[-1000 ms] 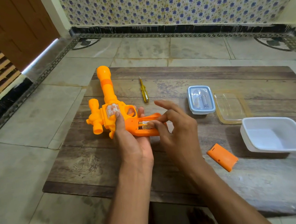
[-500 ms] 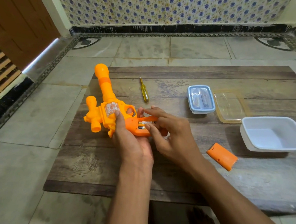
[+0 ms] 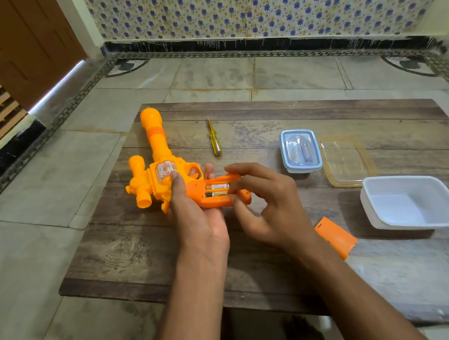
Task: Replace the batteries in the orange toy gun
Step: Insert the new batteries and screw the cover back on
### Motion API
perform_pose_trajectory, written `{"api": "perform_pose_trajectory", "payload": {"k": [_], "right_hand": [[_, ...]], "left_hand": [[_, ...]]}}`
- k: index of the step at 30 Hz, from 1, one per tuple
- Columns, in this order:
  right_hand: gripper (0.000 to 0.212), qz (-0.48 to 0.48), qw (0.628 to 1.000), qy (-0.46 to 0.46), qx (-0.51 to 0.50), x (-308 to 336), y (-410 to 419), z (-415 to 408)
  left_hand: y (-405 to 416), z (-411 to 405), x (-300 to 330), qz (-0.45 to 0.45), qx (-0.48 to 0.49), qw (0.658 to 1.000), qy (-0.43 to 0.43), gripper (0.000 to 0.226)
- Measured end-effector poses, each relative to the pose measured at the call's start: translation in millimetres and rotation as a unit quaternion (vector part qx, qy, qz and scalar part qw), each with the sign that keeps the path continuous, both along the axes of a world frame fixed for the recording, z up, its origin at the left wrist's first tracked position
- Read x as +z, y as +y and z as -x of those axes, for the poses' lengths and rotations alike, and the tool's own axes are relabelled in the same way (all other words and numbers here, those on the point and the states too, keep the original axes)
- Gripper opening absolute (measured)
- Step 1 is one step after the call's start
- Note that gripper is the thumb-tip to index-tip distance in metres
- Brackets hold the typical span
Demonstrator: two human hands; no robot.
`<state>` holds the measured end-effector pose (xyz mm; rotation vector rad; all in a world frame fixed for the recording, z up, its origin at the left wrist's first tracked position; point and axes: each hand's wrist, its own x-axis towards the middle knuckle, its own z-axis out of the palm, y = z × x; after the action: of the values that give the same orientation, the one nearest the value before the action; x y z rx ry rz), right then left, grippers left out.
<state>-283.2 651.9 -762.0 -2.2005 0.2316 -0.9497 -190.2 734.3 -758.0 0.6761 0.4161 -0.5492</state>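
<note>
The orange toy gun (image 3: 160, 173) is held just above the wooden table (image 3: 253, 249), barrel pointing away. My left hand (image 3: 198, 221) grips its body from below, thumb on the silver sticker. The handle's battery bay is uncovered and two batteries (image 3: 218, 190) lie side by side in it. My right hand (image 3: 268, 206) hovers at the handle with bent fingers, fingertips touching the bay's end and the batteries. The orange battery cover (image 3: 336, 237) lies loose on the table to the right.
A yellow screwdriver (image 3: 214, 140) lies behind the gun. A small blue-rimmed box (image 3: 301, 150) holds batteries, with its clear lid (image 3: 346, 161) beside it. An empty white tub (image 3: 413, 203) stands at the right. Tiled floor surrounds the low table.
My right hand has pushed a battery down into the handle bay; both batteries now lie seated, and the fingers have eased back. The gun shifted slightly left.
</note>
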Motion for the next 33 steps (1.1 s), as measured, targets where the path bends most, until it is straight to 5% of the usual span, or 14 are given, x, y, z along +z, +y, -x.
{"api": "perform_pose_trajectory", "payload": {"k": [13, 19, 24, 33], "right_hand": [[0.006, 0.03, 0.999, 0.023, 0.031, 0.1, -1.9, -6.0], [0.01, 0.016, 1.0, 0.015, 0.005, 0.8, -2.0, -1.3], [0.01, 0.04, 0.996, 0.014, -0.074, 11.2, -9.7, 13.2], [0.013, 0.056, 0.945, 0.29, -0.141, 38.6, -14.9, 85.7]], "left_hand": [[0.1, -8.9, -3.3, 0.0, 0.012, 1.0, -0.002, 0.058], [1.2, 1.8, 10.0, -0.031, -0.027, 0.999, -0.014, 0.02], [-2.6, 0.3, 7.2, -0.021, 0.006, 0.999, -0.027, 0.062], [-9.3, 7.4, 13.9, -0.049, -0.011, 0.999, -0.015, 0.074]]}}
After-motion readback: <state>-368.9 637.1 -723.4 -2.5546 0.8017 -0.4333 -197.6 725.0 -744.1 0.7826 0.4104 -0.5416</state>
